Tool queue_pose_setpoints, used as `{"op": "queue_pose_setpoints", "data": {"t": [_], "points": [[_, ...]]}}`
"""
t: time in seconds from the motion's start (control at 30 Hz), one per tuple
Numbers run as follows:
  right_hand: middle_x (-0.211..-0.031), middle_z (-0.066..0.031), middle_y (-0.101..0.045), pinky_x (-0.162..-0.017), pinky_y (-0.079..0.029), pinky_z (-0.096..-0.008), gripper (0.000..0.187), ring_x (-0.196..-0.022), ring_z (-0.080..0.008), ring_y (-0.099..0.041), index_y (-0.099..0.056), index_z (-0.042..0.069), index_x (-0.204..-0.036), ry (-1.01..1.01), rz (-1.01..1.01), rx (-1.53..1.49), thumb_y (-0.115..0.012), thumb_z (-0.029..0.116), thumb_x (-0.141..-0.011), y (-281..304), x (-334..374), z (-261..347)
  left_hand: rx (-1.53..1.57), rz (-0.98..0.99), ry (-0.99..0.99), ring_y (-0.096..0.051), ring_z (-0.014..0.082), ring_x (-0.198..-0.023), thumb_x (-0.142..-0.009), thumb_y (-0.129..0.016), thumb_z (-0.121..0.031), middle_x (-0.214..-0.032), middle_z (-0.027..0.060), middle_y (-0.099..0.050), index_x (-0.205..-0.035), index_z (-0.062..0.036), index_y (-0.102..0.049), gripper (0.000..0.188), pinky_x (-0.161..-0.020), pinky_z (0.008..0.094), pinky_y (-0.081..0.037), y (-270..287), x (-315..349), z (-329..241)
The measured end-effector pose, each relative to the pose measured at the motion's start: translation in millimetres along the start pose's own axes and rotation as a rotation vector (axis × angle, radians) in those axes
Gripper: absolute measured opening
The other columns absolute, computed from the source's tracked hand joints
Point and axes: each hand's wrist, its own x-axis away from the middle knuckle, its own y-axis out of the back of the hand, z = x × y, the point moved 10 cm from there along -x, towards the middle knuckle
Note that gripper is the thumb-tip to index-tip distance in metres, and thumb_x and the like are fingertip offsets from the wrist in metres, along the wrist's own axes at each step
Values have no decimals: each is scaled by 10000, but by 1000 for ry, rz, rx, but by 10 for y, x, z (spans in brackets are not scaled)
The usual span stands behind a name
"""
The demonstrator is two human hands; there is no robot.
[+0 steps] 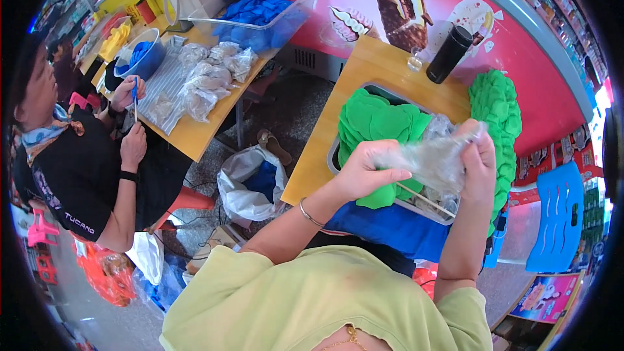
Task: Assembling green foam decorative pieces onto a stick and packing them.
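Note:
Stretched between my two hands is a clear plastic bag (430,161), partly smeared by motion. My right hand (479,159) is closed on one end of it. At the other end my left hand (369,170) grips the bag with the thumb pointing along it; its fingertips are blurred. Below both hands a grey tray (333,156) holds a pile of green cut pieces (377,120), seemingly fabric or foam. A thin wooden stick (426,198) lies across the tray's near part, over more clear plastic.
A black bottle (450,55) and a small clear jar (415,62) stand at the table's far edge. A green bundle (495,107) rises at the right. Left, a co-worker (84,162) sits by another table with plastic bags (208,81) and a bin of blue pieces (257,16).

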Motion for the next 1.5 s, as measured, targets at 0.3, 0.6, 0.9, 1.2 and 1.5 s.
{"op": "queue_pose_setpoints", "data": {"t": [0.3, 0.6, 0.9, 1.2, 1.5], "points": [[-645, -31, -502, -547, -389, -238, 108, -608, -61, -454, -541, -18, -864, -9, -35, 538, -578, 78, -832, -111, -244, 63, 33, 83, 107, -466, 62, -768, -566, -813, -63, -1072, -6, -514, -1316, -47, -376, 868, -679, 193, -409, 97, -20, 311], [-656, -107, -531, -542, -415, -264, 127, -584, -86, -497, -533, -7, -852, -108, 47, 736, -581, 110, -834, -237, -351, 40, 111, 101, 140, -463, 79, -806, -519, -787, -594, -1134, -8, -528, -1381, -58, -307, 1123, -645, 203, -372, 179, -46, 347], [-655, -136, -529, -535, -414, -306, 81, -546, -218, -517, -568, 5, -862, -30, 174, 821, -572, 68, -812, -663, -434, 23, 289, -198, 52, -550, 66, -750, -809, -639, -54, -897, -17, -606, -958, -88, -568, 169, -689, 210, -445, 605, 123, 233], [-697, -176, -541, -568, -429, -324, 96, -608, -303, -555, -549, 11, -850, -4, 148, 871, -571, 98, -815, -760, -595, -119, 437, -72, -46, -552, 88, -938, -805, -672, -376, -1089, 30, -553, -987, -111, -562, 340, -810, 252, -457, 514, 144, -125], [-676, -134, -536, -555, -426, -328, 103, -610, -283, -554, -582, 4, -811, 215, 46, 887, -643, 55, -746, -611, -470, 124, 125, -184, -59, -594, 79, -760, -772, -679, -32, -835, 23, -637, -868, -46, -563, 152, -705, 236, -480, 806, 64, -96]]}}
